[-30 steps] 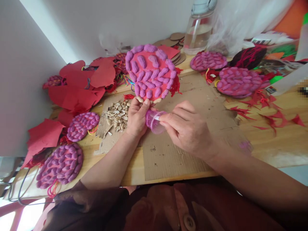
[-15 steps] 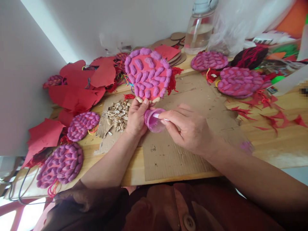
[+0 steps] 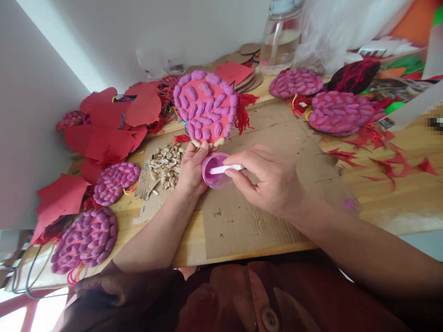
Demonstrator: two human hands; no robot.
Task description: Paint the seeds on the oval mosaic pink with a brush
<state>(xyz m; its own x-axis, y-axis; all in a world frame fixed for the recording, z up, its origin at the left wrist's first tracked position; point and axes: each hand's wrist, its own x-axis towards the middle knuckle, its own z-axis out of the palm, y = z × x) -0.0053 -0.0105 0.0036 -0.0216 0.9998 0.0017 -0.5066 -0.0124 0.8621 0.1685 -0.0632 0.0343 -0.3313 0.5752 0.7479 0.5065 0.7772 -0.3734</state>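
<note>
My left hand [image 3: 194, 168] is closed on the lower edge of a round red disc [image 3: 206, 108] covered with purple-painted peanut shells. A few shells along its bottom edge are bare tan, beside my thumb. Against the same hand sits a small clear cup [image 3: 216, 173] with purple paint inside, tilted towards me; how the fingers support it is hidden. My right hand [image 3: 266, 180] pinches a white stick-like tool [image 3: 226, 169], whose tip dips into the cup. The tool's exact kind is unclear. Red yarn tassels [image 3: 245, 110] hang off the disc's right side.
Loose peanut shells [image 3: 164, 166] lie on cardboard [image 3: 249, 226] left of my hand. Finished-looking purple discs [image 3: 85, 240] stand at left and right. Red paper pieces [image 3: 104, 138], a water bottle [image 3: 280, 44], a plastic bag [image 3: 321, 34] and red scraps [image 3: 394, 163] surround the work.
The white tool has gone deeper across the cup, and the cup's opening now faces me more. The whole view has shifted slightly; both hands keep their holds.
</note>
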